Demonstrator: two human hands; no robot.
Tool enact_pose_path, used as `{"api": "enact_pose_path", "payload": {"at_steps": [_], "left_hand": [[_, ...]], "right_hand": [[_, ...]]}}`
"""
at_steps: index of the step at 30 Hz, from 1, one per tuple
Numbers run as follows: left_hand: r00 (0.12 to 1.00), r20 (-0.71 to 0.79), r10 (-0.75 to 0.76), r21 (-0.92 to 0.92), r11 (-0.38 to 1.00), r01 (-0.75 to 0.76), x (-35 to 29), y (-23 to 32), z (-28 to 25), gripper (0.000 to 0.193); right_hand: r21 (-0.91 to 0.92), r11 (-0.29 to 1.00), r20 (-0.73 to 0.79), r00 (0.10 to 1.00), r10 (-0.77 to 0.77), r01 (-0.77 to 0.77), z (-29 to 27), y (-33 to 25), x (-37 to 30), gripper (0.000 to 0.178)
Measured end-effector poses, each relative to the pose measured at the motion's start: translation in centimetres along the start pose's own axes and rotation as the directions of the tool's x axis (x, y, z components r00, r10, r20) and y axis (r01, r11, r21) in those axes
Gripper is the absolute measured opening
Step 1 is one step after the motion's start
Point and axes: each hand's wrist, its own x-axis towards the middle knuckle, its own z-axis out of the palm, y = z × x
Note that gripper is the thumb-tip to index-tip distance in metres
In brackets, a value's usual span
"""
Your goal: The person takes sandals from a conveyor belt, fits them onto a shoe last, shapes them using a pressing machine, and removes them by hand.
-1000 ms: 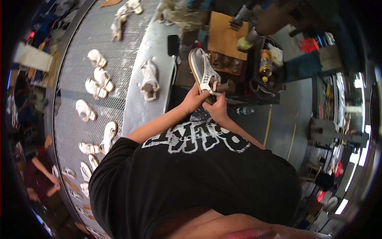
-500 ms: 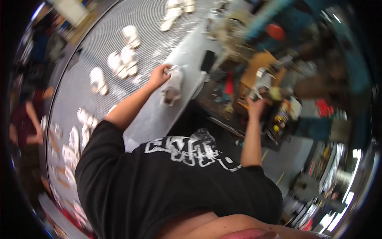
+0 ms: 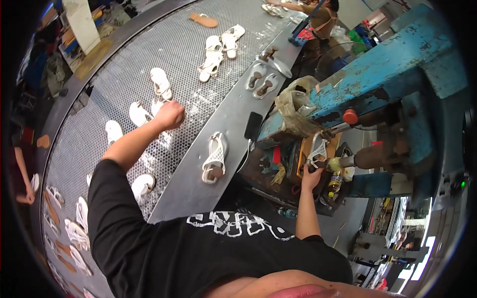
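My right hand (image 3: 311,178) grips a white woven-strap sandal (image 3: 318,147) at its dark end, beside the press's round metal ram (image 3: 348,162). My left hand (image 3: 170,115), curled into a fist, is over the perforated grey belt (image 3: 189,114); nothing shows in its fingers. Just beyond its wrist is a white sandal (image 3: 158,105), partly hidden by the forearm. Another white sandal (image 3: 215,155) lies on the smooth metal ledge (image 3: 198,191) between my arms, with a brown lump (image 3: 214,172) inside its near end.
A blue press frame (image 3: 367,64) with a red button (image 3: 350,116) stands at right. On the ledge lie a black phone (image 3: 253,125) and grey sole-shaped forms (image 3: 265,85). More white sandals (image 3: 212,58) are spread along the belt. Co-workers are at far right (image 3: 323,22) and left (image 3: 22,174).
My left hand has come away from the sandal on the ledge and moved left over the belt. My right hand still holds its sandal at the press. The view has shifted and sharpened.
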Motion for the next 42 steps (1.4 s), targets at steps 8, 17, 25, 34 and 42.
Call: {"api": "enact_pose_path", "payload": {"at_steps": [8,17,25,34,42], "left_hand": [[0.89,-0.393,-0.232,-0.878,0.38,-0.289,-8.6,4.8,-7.5,0.083],[0.849,0.08,0.522,-0.571,-0.674,0.468,-14.3,30.4,3.5,0.061],[0.873,0.067,-0.483,-0.914,-0.38,-0.14,-4.0,26.1,-0.4,0.038],[0.975,-0.201,0.092,-0.977,-0.093,-0.192,-8.2,44.9,4.9,0.056],[0.991,-0.09,-0.103,-0.923,0.382,-0.044,-1.5,31.1,4.0,0.049]], "right_hand": [[0.101,0.995,-0.054,0.999,-0.009,0.014,2.5,4.5,-0.2,0.086],[0.817,0.577,0.232,0.928,-0.29,-0.023,-2.1,-7.4,-18.6,0.062],[0.861,0.503,0.348,0.635,-0.689,0.075,-8.5,-6.7,-19.6,0.06],[0.841,0.535,0.299,0.891,-0.342,-0.077,-10.4,-1.6,-18.1,0.07],[0.262,0.939,0.077,0.966,-0.248,0.221,-1.6,5.5,-4.5,0.065]]}}
